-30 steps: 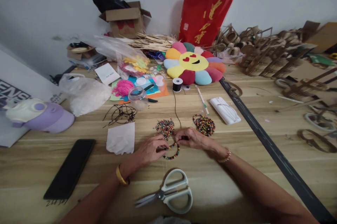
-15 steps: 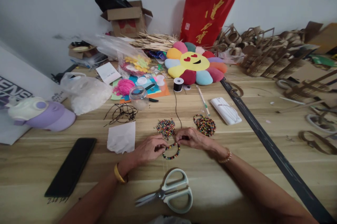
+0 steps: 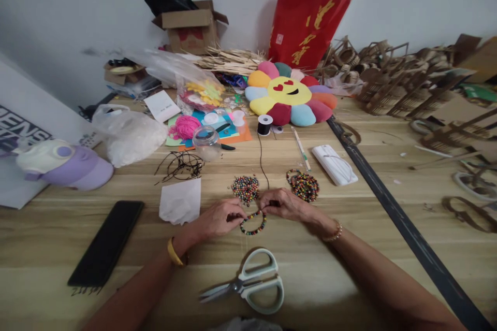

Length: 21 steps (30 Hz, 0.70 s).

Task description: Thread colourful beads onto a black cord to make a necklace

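Observation:
A beaded bracelet (image 3: 254, 232) in many colours forms a loop on the wooden table between my hands. My left hand (image 3: 222, 217) pinches at its left upper end, thumb and forefinger together. At the top right of the loop, my right hand (image 3: 284, 204) is closed in a pinch on the other end. Any thin cord at the fingertips is too fine to make out. Just beyond the hands lies a pile of loose beads (image 3: 246, 188). A stack of beaded bracelets (image 3: 305, 186) rests behind my right hand. Scissors (image 3: 248, 283) with pale handles lie nearer to me.
A spool of black cord (image 3: 264, 125) stands farther back, its cord trailing toward my right hand. Left are a white paper (image 3: 180, 200), black cord pieces (image 3: 179, 166) and a black phone (image 3: 106, 243). A white power bank (image 3: 334, 165) lies right; a flower cushion (image 3: 289, 94) sits behind.
My left fingertips have drawn slightly left and down from the top of the bracelet. My right hand keeps its pinch. The whole view has shifted a little.

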{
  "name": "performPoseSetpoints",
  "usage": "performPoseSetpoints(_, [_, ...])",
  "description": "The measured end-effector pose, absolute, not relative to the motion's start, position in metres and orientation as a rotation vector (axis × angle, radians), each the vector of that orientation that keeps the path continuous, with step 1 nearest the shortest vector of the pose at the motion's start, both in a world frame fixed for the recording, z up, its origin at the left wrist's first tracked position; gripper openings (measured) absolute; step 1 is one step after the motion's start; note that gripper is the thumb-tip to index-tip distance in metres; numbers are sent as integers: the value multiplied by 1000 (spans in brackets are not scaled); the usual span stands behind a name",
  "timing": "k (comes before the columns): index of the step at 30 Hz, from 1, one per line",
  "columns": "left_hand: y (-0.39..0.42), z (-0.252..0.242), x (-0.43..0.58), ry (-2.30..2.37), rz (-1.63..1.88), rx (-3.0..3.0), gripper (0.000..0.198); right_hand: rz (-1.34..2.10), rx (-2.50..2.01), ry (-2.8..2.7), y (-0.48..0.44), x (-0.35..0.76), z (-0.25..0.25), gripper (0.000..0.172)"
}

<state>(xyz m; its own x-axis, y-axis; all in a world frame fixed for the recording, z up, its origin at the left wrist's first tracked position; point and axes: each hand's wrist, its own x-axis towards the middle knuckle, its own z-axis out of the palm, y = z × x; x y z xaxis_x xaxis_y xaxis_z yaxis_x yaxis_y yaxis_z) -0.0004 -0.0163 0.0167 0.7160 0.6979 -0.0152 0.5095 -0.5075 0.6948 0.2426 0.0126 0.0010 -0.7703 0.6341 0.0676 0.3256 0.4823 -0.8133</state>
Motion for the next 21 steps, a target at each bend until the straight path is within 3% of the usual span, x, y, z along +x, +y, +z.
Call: performPoseSetpoints(21, [-13,19,-10,871,295,2230,15,1169,-784,-2383,12,243,0,13])
